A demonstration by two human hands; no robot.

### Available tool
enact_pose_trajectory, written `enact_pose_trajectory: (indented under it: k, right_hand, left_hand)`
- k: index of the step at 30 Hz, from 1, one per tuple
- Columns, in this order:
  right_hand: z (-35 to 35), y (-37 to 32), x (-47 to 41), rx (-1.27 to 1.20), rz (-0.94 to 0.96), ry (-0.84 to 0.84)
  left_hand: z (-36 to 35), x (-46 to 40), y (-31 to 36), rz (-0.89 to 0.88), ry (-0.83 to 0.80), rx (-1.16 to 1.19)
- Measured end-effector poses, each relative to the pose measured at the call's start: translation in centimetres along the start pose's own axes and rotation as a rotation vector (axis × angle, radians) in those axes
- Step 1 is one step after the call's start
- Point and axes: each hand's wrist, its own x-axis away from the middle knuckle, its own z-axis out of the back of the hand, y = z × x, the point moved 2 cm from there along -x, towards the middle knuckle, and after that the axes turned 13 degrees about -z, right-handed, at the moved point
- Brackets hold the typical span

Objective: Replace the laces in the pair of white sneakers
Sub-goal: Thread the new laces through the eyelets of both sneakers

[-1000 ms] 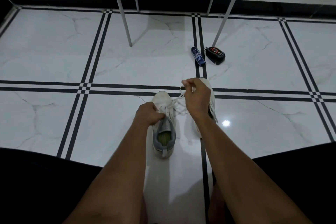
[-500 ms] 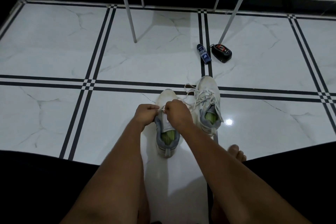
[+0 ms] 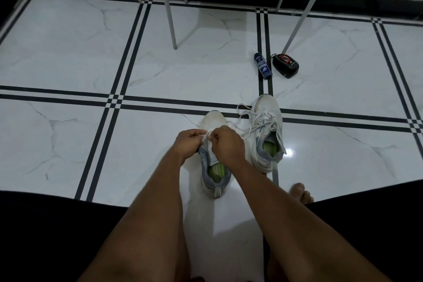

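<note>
White lace (image 3: 206, 135) is pinched by left hand (image 3: 188, 142) & right hand (image 3: 226, 144) over near sneaker (image 3: 214, 162) on marble floor (image 3: 68, 57); second sneaker (image 3: 266, 130) (laced, ends loose) sits just right, w/ blue tube (image 3: 263, 66) far behind.

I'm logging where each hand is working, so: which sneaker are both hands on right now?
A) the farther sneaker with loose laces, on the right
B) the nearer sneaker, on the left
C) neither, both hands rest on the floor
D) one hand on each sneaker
B: the left hand and right hand both pinch the lace over the nearer sneaker, while the farther sneaker lies untouched beside it.
</note>
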Motion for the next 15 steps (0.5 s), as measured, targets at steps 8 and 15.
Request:
enact_pose_trajectory:
  k: [8,15]
  right_hand:
    - [-0.6,-0.2,-0.8,-0.003,0.009,-0.051]
    - [-1.0,0.6,-0.3,-0.084,0.053,-0.156]
  left_hand:
    - [-0.3,0.1,0.1,0.061,-0.04,0.113]
    - [-0.7,-0.7,-0.8,0.03,0.102,0.044]
